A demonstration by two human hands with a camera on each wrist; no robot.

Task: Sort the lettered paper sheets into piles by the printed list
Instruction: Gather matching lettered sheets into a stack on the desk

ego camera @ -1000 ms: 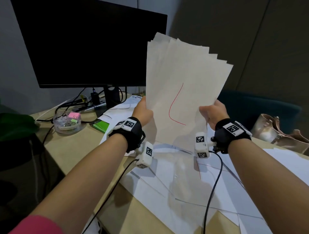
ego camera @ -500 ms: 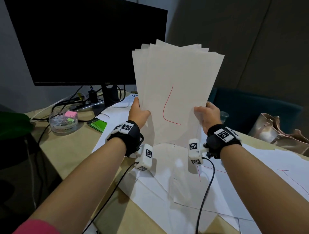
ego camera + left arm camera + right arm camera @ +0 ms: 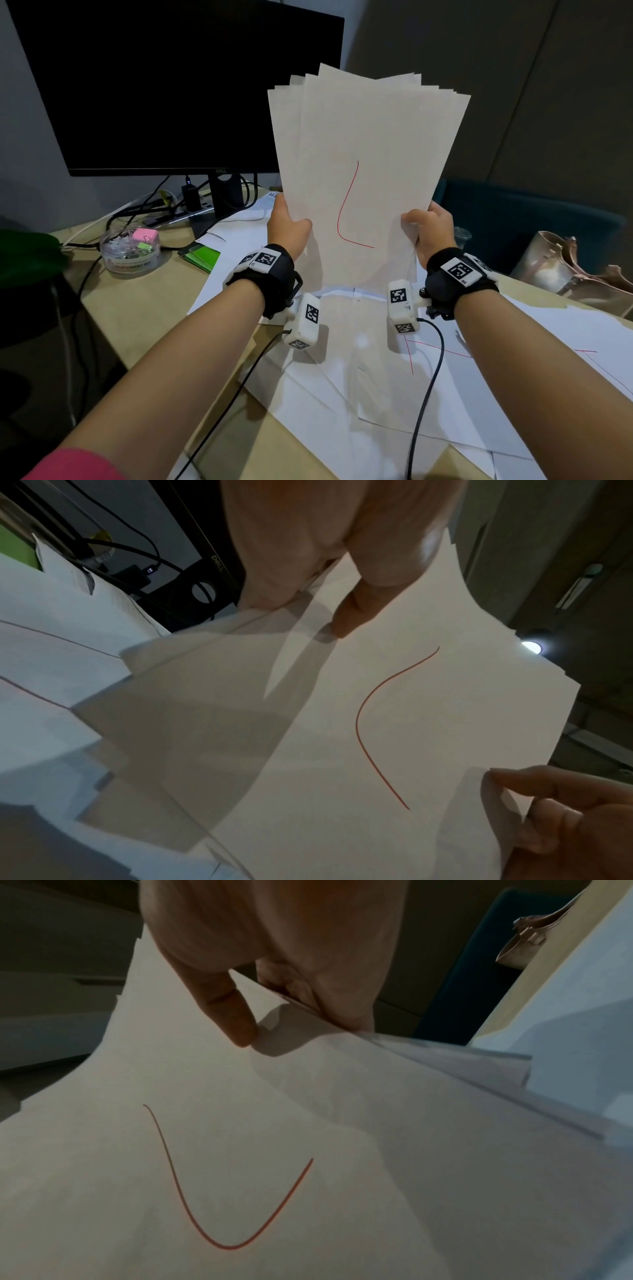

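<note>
Here, a fanned stack of paper sheets is held upright above the desk, its front sheet marked with a red L. Its lower edges are pinched by the left hand and the right hand, thumbs in front.

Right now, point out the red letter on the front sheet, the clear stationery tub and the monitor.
red letter point(image 3: 346, 209): head view, on the long upright stroke.
clear stationery tub point(image 3: 132, 262): head view, on its front wall.
monitor point(image 3: 178, 85): head view, on the dark screen.
</note>
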